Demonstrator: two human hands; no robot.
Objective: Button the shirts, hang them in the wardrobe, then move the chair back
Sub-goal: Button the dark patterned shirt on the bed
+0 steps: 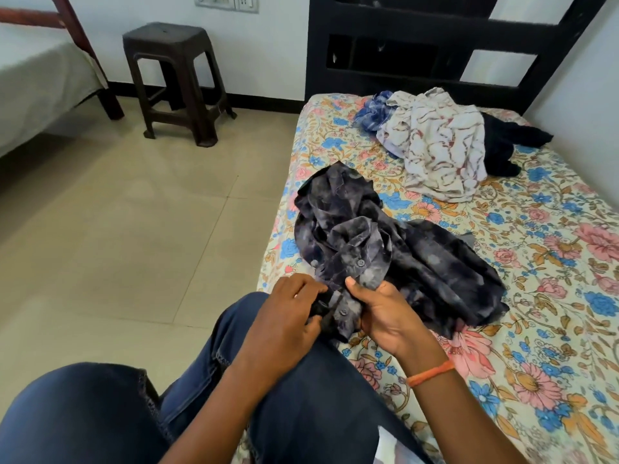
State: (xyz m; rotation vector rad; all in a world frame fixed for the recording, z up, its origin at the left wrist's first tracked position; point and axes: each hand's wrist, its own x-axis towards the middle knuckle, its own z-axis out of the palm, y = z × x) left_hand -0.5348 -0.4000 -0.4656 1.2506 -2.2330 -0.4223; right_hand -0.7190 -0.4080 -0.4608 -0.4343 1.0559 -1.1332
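Both hands pinch the placket of the dark mottled shirt at the bed edge, left hand gripping one side, right hand the other, seemingly to align a button.

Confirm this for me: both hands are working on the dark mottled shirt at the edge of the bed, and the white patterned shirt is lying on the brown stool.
One detail is wrong. In the head view the white patterned shirt lies on the bed, not on the brown stool, which carries nothing. The rest holds: left hand and right hand both grip the dark mottled shirt at the bed's edge.
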